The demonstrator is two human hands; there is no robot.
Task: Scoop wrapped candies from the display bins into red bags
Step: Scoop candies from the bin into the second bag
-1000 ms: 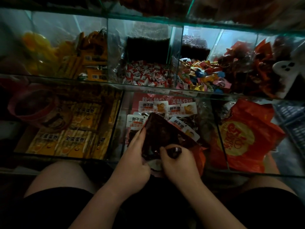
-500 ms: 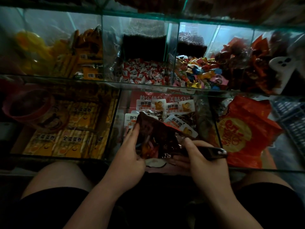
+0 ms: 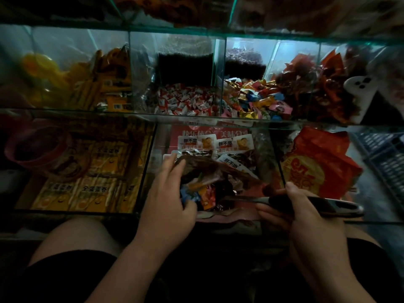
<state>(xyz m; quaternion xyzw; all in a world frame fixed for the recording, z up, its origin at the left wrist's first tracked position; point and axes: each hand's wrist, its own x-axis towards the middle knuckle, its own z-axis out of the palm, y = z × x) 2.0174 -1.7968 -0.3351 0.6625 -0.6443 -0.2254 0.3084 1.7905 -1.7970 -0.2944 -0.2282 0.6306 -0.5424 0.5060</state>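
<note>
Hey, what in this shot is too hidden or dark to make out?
Head view, all items.
The scoop: bowl end lost in shadow beside the red bag; load unclear.
Candies inside the bag: blurred, wrappers unreadable.
Top-shelf bins: cut off by the upper edge and dark.
Red bag's left side: hidden behind the left hand.

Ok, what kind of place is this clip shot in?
Likely a sweet shop or snack stall: tiered glass-walled display bins, loose red-and-white wrapped candies in one, mixed colourful foil-wrapped candies beside it, and a printed red plastic bag below.
</note>
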